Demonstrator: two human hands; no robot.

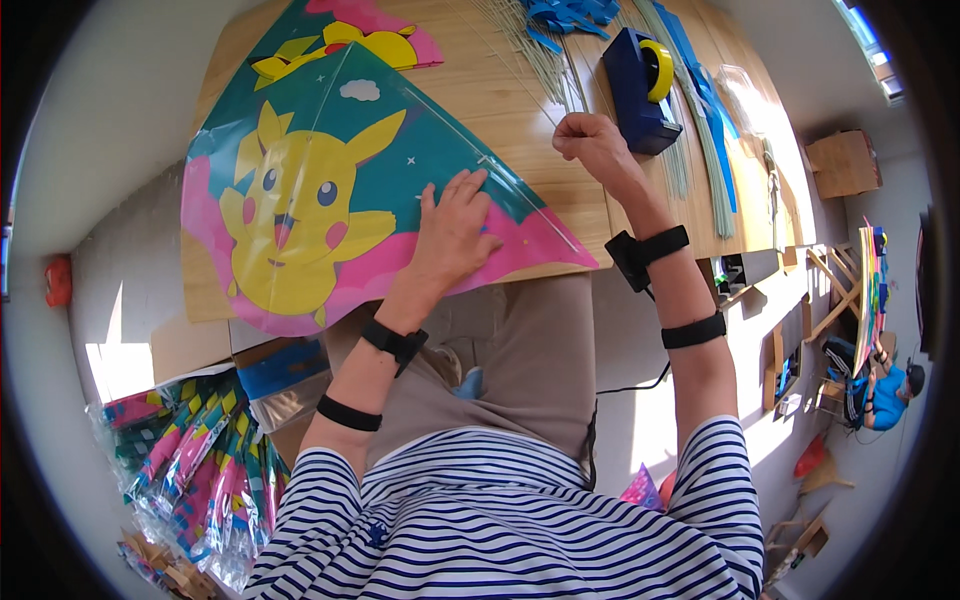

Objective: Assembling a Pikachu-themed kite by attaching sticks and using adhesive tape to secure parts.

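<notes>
Kite (385, 185) lay over near edge of table (480, 105), beneath left hand (455, 228), fingers apart; right hand (598, 148) near tape dispenser (628, 90), fingertips together, pinch contents unclear.

Two bare hands (458, 235) (598, 148) and four black straps (385, 340) (348, 413) (667, 243) (694, 331) were counted, along with two printed kite sheets (290, 240) (390, 45), one navy tape dispenser (630, 95) and one yellow tape roll (657, 70); one co-worker (885, 402) appeared at far right, while thin pale sticks (705, 150) proved too many to tally.
</notes>
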